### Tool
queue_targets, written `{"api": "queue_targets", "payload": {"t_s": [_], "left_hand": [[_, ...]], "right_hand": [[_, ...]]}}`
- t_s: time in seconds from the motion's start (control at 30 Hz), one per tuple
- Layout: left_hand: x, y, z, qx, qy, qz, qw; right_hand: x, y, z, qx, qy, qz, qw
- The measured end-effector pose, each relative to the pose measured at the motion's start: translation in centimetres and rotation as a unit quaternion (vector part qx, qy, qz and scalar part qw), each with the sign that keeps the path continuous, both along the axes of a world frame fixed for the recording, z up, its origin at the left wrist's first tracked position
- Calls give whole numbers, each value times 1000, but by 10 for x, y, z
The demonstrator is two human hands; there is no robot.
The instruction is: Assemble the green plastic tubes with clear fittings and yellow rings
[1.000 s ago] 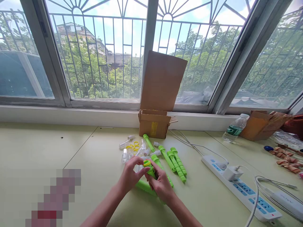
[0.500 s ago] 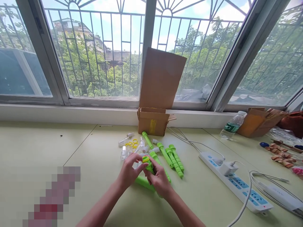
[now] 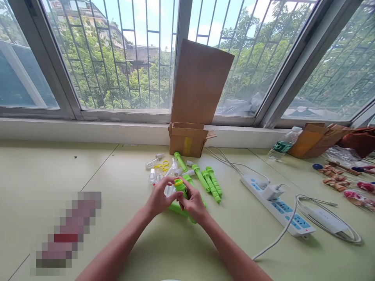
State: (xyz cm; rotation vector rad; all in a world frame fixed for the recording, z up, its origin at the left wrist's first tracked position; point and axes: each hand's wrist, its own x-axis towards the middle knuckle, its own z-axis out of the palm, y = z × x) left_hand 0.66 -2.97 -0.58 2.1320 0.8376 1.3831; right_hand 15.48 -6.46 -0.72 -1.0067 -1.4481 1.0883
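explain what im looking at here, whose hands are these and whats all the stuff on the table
There is no machine here: these are a person's own two bare hands. Every picture comes from one camera worn on that person's head, looking forward and down, so the arms reach in from the bottom edge.

The right hand grips a green tube with a yellow end, and the left hand pinches it near the top.

On the pale table just beyond lie loose tubes of the same green, clear bottles and yellow rings. Behind them an open box stands by the window. To the right lie a power strip with cables plugged in and a water bottle.
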Motion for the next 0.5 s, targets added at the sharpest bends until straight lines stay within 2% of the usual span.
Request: {"api": "queue_targets", "payload": {"t_s": [0.1,0.23,0.4,0.5], "left_hand": [[3,-2,-2,-1,-21,-1,1000],[3,-2,-2,8,-17,28,999],[-2,1,1,35,-16,44,998],[-3,2,3,47,-21,47,998]], "right_hand": [[0,-2,1,-3,-4,-1,1000],[0,-2,0,17,-44,-13,999],[0,0,-2,113,-162,-96,976],[0,1,-3,140,-195,-113,964]]}}
